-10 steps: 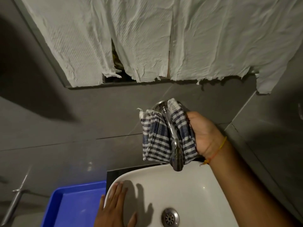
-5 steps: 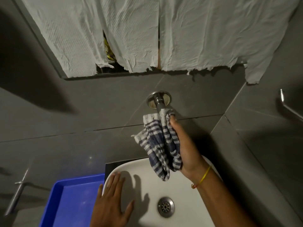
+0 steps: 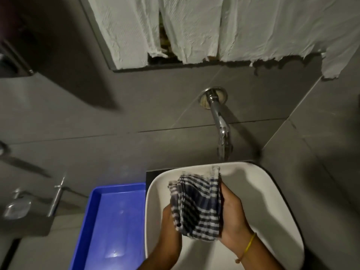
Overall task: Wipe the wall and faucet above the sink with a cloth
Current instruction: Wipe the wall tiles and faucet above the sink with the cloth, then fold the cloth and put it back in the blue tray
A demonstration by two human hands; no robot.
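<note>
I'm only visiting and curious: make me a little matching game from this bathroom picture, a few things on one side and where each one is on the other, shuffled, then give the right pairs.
Things:
1. checked cloth
2. faucet
3. blue tray
4. white paper sheets

Places:
A. sticking out of the grey wall above the sink
B. hanging across the top of the view, torn along the lower edge
C. held between both hands over the white sink
D. beside the sink, on its left

Pairs: 1-C, 2-A, 3-D, 4-B. The left hand and right hand grip the cloth from either side.
</note>
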